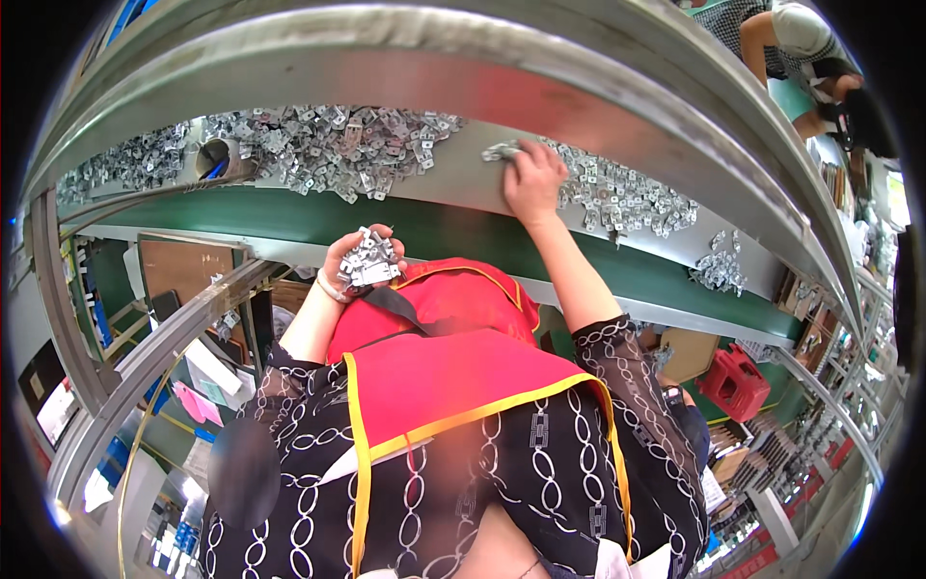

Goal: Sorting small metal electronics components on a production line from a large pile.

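Note:
My left hand (pixel 332 270), palm up in front of the red apron, is cupped round a handful of small silvery metal brackets (pixel 368 259). Over the grey work surface, my right hand (pixel 536 183) reaches out with bent fingers that close on a few metal pieces (pixel 500 151) at its left side. To the right of that hand lies a spread of similar brackets (pixel 627 198), partly hidden by the hand. A large heap of brackets (pixel 352 145) covers the surface farther left. The fingertips of my right hand are partly hidden.
A metal rail (pixel 415 72) arches across above the surface. A green strip (pixel 444 219) runs along its near side. One small pile of brackets (pixel 719 268) sits at the right end. A round tube (pixel 216 157) stands among parts at left. Another person (pixel 786 39) is at the far right.

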`<state>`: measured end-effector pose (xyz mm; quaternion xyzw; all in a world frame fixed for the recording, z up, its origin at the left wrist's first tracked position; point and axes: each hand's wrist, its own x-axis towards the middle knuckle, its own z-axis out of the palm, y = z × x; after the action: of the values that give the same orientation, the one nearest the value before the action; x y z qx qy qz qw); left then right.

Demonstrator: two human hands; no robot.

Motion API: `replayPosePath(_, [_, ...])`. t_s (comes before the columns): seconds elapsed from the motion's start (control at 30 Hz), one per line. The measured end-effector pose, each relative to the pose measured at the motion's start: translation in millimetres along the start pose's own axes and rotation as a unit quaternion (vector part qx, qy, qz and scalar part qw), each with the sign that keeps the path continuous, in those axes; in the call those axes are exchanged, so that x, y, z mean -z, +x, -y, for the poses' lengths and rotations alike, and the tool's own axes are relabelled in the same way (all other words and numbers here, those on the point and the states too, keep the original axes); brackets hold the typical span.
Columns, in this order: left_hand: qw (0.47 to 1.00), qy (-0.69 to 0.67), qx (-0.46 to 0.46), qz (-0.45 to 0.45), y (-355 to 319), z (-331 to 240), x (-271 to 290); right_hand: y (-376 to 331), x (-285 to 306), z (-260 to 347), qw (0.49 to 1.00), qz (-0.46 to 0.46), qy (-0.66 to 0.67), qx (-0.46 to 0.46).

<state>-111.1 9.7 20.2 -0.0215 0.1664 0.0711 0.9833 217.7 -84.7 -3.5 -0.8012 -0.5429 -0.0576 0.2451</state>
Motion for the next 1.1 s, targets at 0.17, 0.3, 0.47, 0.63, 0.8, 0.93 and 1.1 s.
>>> replayPosePath(0.17, [0.998,0.041,0.034,0.02,10.2,-5.0,-4.8,25.2,-16.6,-9.9,0.992,-0.012,0.067,-0.104])
replayPosePath(0.3, [0.997,0.08,0.008,-0.007,7.5,-1.6,-12.4,69.4,-34.7,42.4,0.992,-0.048,0.09,-0.072])
replayPosePath(0.47, [0.998,0.062,-0.012,-0.013,0.8,-0.1,-15.7,79.5,-64.3,29.3,0.994,0.001,0.085,-0.063])
replayPosePath(0.63, [0.999,0.05,-0.009,-0.008,4.5,-0.3,-11.1,45.6,-62.5,-42.8,0.998,0.042,0.035,-0.033])
replayPosePath(0.8, [0.998,0.068,0.016,-0.001,21.2,1.0,-12.4,14.3,-10.0,-92.5,0.998,0.013,-0.001,-0.056])
replayPosePath(0.93, [0.997,0.071,0.026,0.006,25.1,1.3,-11.4,-6.0,27.7,-92.5,0.939,-0.079,0.165,-0.29])
replayPosePath(1.1, [0.998,0.036,0.043,0.018,28.2,0.8,-15.9,-19.6,30.3,-57.1,0.972,-0.079,0.111,-0.191])
